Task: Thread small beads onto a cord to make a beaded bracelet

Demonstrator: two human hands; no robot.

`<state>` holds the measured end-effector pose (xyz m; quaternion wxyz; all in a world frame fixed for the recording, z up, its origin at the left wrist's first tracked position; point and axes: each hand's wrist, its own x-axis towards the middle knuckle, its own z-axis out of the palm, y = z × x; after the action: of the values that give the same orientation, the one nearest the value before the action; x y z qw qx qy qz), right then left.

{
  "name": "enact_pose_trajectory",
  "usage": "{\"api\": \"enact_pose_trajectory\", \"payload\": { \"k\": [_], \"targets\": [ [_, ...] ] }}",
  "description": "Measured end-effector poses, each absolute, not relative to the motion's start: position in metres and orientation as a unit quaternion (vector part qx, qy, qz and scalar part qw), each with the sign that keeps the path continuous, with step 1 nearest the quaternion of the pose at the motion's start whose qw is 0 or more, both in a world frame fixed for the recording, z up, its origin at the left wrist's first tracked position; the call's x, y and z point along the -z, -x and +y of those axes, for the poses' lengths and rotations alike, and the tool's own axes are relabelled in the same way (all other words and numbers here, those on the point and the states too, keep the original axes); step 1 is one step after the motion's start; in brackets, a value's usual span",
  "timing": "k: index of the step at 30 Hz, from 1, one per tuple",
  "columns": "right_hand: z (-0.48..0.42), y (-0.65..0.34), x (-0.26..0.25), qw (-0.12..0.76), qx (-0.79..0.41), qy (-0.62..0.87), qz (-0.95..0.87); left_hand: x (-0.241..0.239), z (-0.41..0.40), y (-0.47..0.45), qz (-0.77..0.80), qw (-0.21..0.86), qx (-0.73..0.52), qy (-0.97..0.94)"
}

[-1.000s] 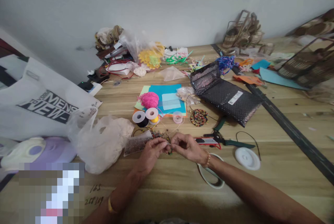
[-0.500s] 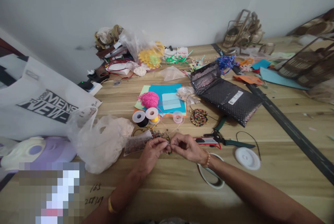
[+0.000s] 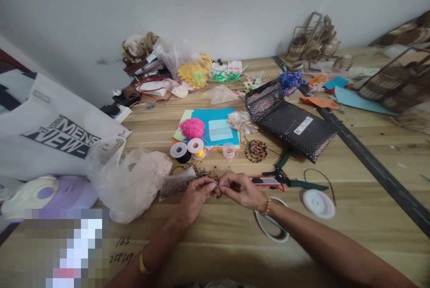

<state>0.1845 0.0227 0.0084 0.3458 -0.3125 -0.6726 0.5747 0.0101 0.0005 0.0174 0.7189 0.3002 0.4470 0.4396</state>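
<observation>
Beadwork, left hand, right hand, unmoved

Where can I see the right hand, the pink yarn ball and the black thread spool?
Right hand (image 3: 244,190): head view, back of hand.
Pink yarn ball (image 3: 192,128): head view, middle of the yarn.
Black thread spool (image 3: 183,158): head view, wound thread.

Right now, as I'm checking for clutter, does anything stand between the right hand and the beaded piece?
Nothing visible: the right hand is at the beaded piece, facing the left hand; the green-handled cutters lie aside.
</observation>
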Motion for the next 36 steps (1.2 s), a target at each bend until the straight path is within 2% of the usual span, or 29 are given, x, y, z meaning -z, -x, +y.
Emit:
{"api": "enact_pose_trajectory", "payload": {
  "k": [15, 25, 36],
  "targets": [
    [0.023, -0.184, -0.009, 0.343, -0.581, 0.311, -0.669, -0.018, -0.001, -0.011, 0.455, 0.712, -0.434, -0.312],
    [0.025, -0.183, -0.005, 0.34, -0.567, 0.338, -0.67, -0.01, 0.002, -0.004, 0.523, 0.611, -0.421, -0.419],
    [0.024, -0.185, -0.011, 0.331, -0.583, 0.323, -0.668, -0.023, -0.001, -0.007, 0.545, 0.542, -0.43, -0.473]
  ]
}}
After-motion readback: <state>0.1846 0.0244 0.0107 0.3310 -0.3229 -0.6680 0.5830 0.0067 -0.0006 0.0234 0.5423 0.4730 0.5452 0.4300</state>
